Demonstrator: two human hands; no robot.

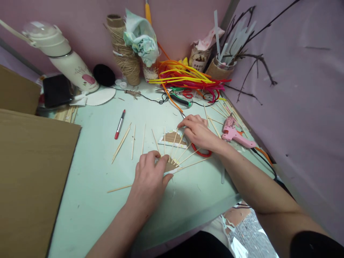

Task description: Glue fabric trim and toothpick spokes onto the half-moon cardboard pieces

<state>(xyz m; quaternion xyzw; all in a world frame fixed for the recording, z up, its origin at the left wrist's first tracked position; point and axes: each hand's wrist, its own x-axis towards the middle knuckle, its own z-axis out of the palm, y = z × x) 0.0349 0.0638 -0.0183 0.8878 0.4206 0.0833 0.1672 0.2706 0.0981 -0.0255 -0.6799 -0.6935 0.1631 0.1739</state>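
A small half-round cardboard piece (170,167) with pale fabric along its edge lies near the table's front, thin wooden sticks (185,154) fanning out from it. My left hand (149,175) grips this piece at its left side, fingers on top and thumb at the lower edge, hiding part of it. Beyond, my right hand (197,132) pinches the far tip of one stick in the fan. A second half-round cardboard piece (173,138) with a fabric rim lies under the sticks. Red-handled scissors (205,154) are partly covered by my right hand.
Loose sticks (122,143) and a red-tipped marker (120,124) lie leftward. At the right rests a pink glue gun (235,132) with a cord. Pliers (178,100), colourful pipe cleaners (185,75), a twine cone (125,53) and a bottle (67,59) line the back. Large cardboard (32,179) covers the left.
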